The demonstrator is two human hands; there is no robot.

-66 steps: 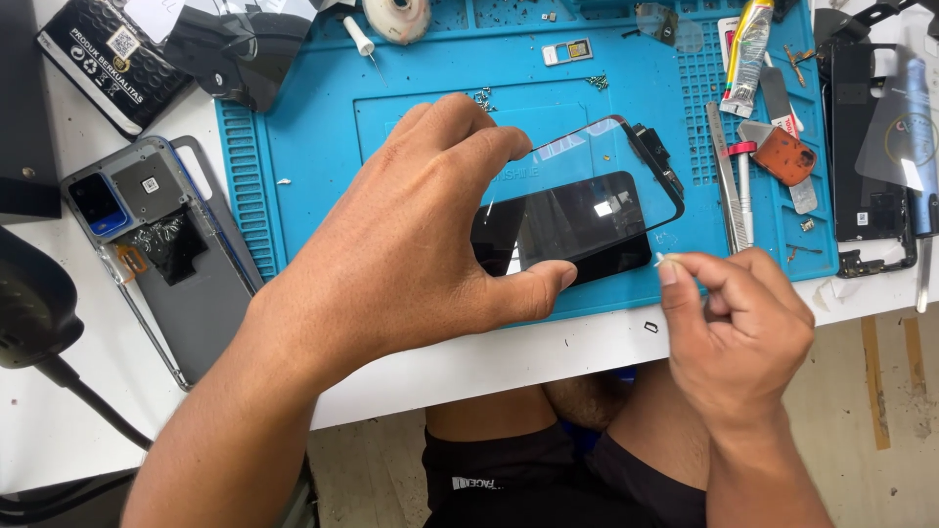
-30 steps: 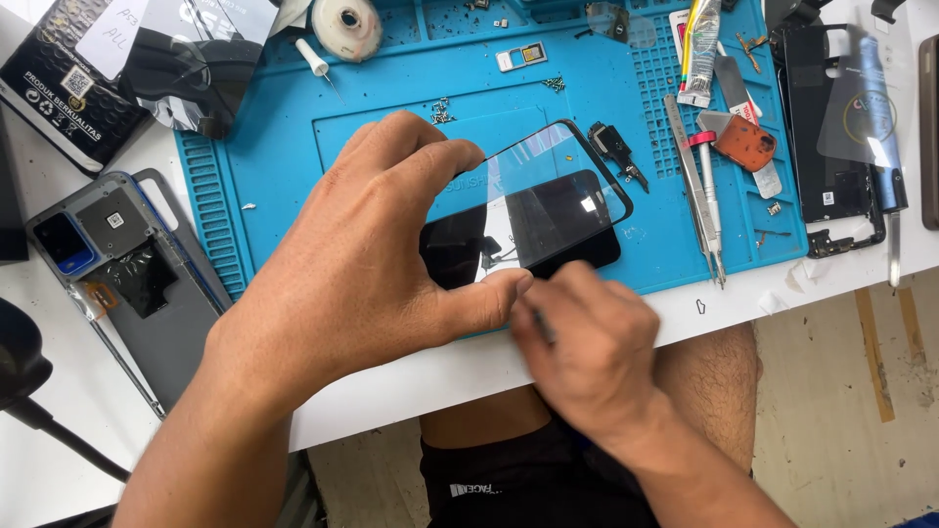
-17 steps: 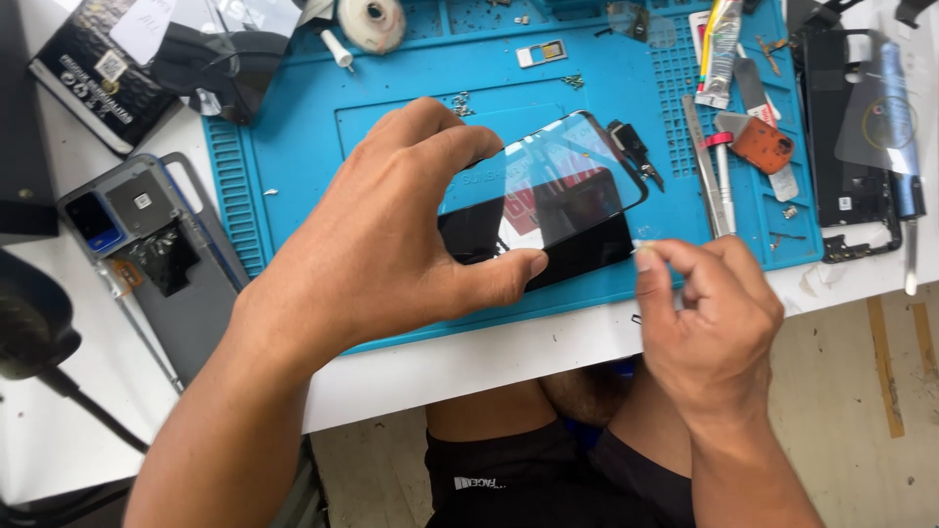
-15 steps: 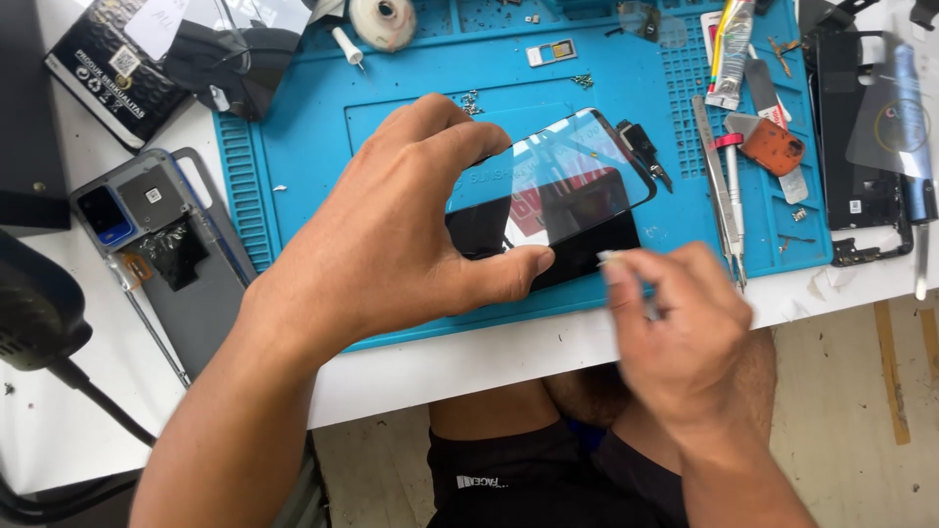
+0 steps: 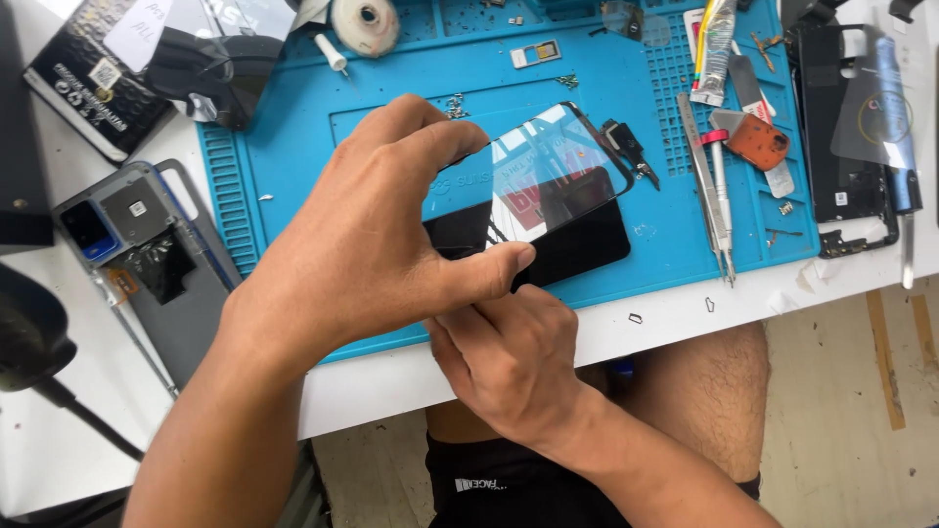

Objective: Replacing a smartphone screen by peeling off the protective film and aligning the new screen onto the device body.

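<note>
A black phone screen (image 5: pixel 562 210) with a glossy glass face lies tilted over the blue work mat (image 5: pixel 293 147), its right end lifted. My left hand (image 5: pixel 372 235) grips its left end, thumb along the near edge and fingers over the far edge. My right hand (image 5: pixel 509 357) is curled just below the left thumb, fingertips pressed at the screen's near edge. Whether the right hand holds a small thing is hidden.
Tweezers (image 5: pixel 719 210), an orange pick (image 5: pixel 758 142) and a glue tube (image 5: pixel 714 39) lie on the mat's right side. An opened phone frame (image 5: pixel 851 127) sits far right, a grey phone back (image 5: pixel 147 244) left, a tape roll (image 5: pixel 364 22) at the top. The table edge runs below my hands.
My right hand moved left from beside the screen's near right corner to under my left thumb. The screen stays held by my left hand, slightly shifted with the view.
</note>
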